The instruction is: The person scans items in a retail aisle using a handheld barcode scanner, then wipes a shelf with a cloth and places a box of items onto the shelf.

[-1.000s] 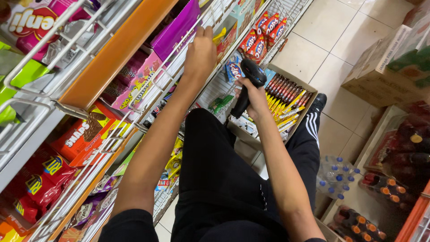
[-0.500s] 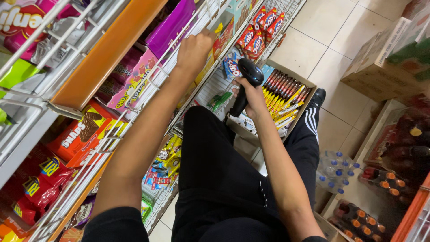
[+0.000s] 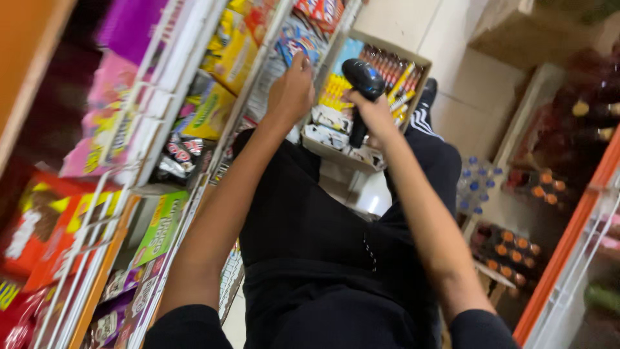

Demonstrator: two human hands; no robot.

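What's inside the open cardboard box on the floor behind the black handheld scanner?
The open cardboard box holds rows of slim dark and yellow snack packets. The black handheld scanner in the right hand covers its middle, so what lies there cannot be seen.

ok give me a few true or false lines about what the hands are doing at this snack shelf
1. The right hand holds a black handheld scanner. True.
2. The left hand rests on the floor tiles. False: it reaches to the edge of the wire shelf, among the snack packs.
3. An open cardboard box of wrapped bars stands on the floor past the hands. True.
4. The scanner is bright yellow. False: it is black.
5. Bottles with orange caps stand at the right of the aisle. True.
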